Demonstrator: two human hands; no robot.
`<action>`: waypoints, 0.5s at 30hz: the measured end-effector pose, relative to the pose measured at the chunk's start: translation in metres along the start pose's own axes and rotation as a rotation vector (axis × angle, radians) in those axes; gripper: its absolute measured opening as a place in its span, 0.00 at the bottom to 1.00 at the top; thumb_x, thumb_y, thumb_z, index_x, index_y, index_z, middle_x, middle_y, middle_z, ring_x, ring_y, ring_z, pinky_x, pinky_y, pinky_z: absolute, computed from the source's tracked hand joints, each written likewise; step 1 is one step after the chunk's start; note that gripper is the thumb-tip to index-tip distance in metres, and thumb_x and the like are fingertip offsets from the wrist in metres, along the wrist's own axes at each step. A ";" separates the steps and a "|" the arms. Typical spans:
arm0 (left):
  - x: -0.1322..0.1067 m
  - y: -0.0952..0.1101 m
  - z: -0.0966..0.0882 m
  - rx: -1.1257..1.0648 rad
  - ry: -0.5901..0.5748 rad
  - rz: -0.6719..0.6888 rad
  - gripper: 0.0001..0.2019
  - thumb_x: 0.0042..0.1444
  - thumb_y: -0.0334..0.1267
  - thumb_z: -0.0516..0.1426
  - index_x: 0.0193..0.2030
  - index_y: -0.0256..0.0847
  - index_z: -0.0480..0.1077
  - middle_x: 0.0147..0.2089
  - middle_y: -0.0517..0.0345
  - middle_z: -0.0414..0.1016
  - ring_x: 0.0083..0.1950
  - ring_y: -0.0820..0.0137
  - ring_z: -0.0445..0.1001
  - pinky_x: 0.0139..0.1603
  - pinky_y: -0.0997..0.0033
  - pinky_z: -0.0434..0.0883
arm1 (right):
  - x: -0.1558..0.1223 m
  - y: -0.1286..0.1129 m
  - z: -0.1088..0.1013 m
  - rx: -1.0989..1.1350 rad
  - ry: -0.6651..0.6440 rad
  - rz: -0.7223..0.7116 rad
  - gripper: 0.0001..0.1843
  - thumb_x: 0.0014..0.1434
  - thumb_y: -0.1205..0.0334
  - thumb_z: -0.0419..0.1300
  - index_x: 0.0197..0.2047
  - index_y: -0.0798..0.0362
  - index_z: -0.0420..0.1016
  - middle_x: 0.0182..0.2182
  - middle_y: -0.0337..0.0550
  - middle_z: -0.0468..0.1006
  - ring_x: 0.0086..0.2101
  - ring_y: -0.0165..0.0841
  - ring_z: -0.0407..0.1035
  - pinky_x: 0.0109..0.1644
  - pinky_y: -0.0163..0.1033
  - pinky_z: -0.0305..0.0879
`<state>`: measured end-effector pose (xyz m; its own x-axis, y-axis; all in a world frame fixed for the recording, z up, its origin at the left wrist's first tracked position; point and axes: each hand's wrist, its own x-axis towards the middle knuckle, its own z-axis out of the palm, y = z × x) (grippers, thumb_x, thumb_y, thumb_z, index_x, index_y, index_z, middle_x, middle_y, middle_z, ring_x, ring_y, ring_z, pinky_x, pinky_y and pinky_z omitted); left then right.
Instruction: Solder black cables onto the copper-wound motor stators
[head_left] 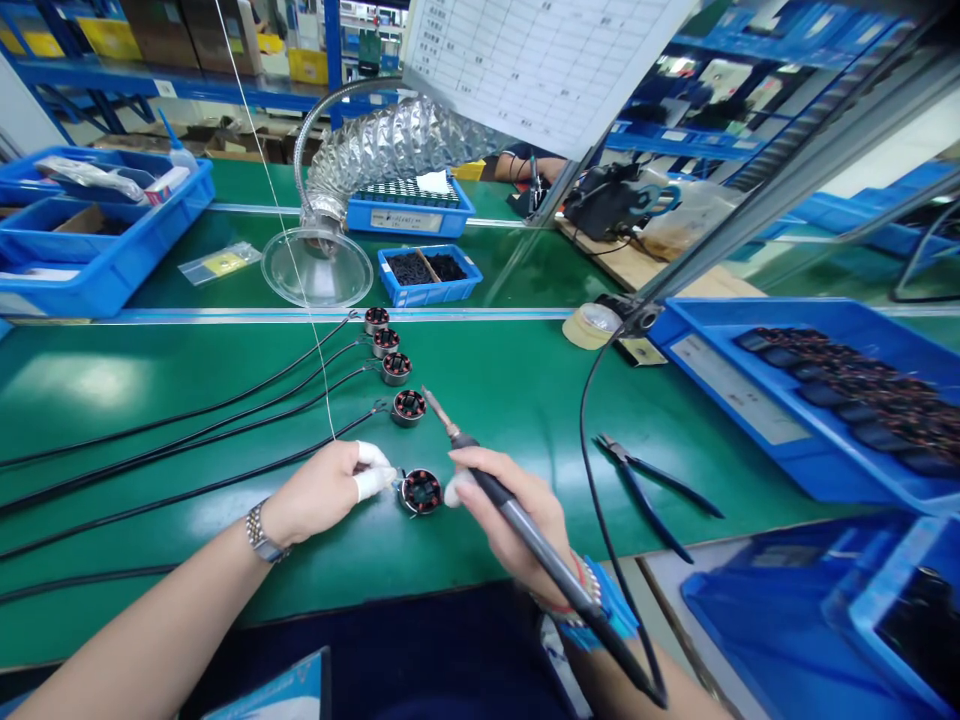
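A long green workbench (495,440) runs across the scene, with a big blue plastic tray (720,400) at the right holding rows of dark wound motor parts. Beyond a pale divider strip stand a clear hood on a foil duct (390,150), and a printed table sheet (540,60) hangs far off; its small characters can't be read, nor can the labels on the blue trays.

On the near mat, four small motors (396,368) stand in a line, each trailing a black cable (180,445) off to the left. A fifth, the nearest motor (420,491), lies between the two hands, with dark windings and a red rim showing on top.

The left hand (322,490), a metal wristwatch (259,530) on its wrist, comes in from the left. Its fingers (373,481), capped in white cots, are pressed together just beside the motor's left edge, with a thin pale wire (300,300) running up from them toward the far side. The right hand (510,510) grips a soldering iron (517,520) like a pen, a white-capped fingertip (454,490) just right of the motor. The iron's tip points far, away from that motor. Blue-handled side cutters (645,490) lie to the right.
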<state>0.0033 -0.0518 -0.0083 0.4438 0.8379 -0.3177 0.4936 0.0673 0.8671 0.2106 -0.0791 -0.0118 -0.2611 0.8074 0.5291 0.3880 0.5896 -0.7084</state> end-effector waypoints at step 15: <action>-0.001 0.007 0.000 0.162 0.002 -0.001 0.11 0.53 0.42 0.49 0.27 0.37 0.67 0.24 0.63 0.63 0.25 0.75 0.58 0.26 0.76 0.56 | 0.000 -0.010 -0.027 0.133 -0.092 -0.035 0.10 0.53 0.71 0.54 0.36 0.54 0.75 0.20 0.41 0.70 0.26 0.32 0.61 0.30 0.41 0.59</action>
<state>0.0065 -0.0523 -0.0015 0.4418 0.8390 -0.3177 0.6086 -0.0201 0.7932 0.2303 -0.0853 0.0076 -0.3541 0.7815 0.5137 0.2581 0.6096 -0.7495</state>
